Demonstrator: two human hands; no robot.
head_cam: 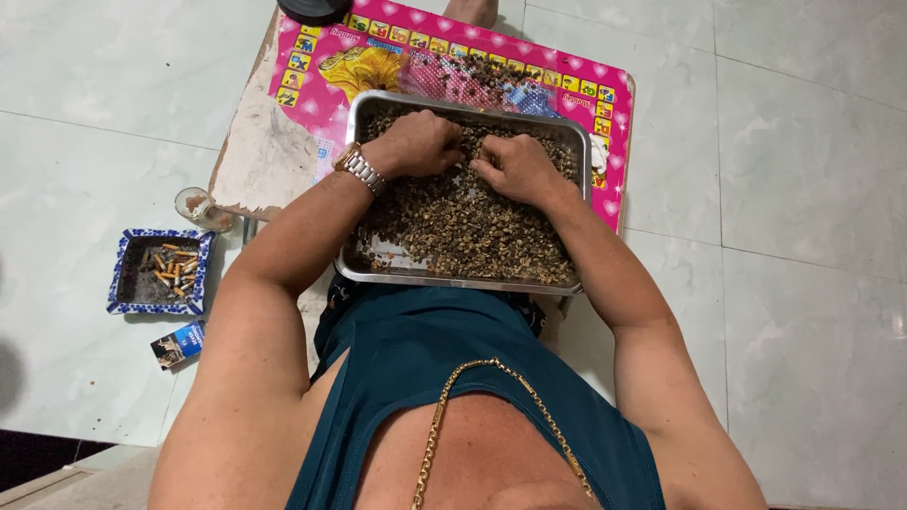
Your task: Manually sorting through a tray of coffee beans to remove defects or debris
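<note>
Pale glossy floor tiles [812, 170] fill the room. A low table [260, 156] with a worn top stands at twelve o'clock
</note>
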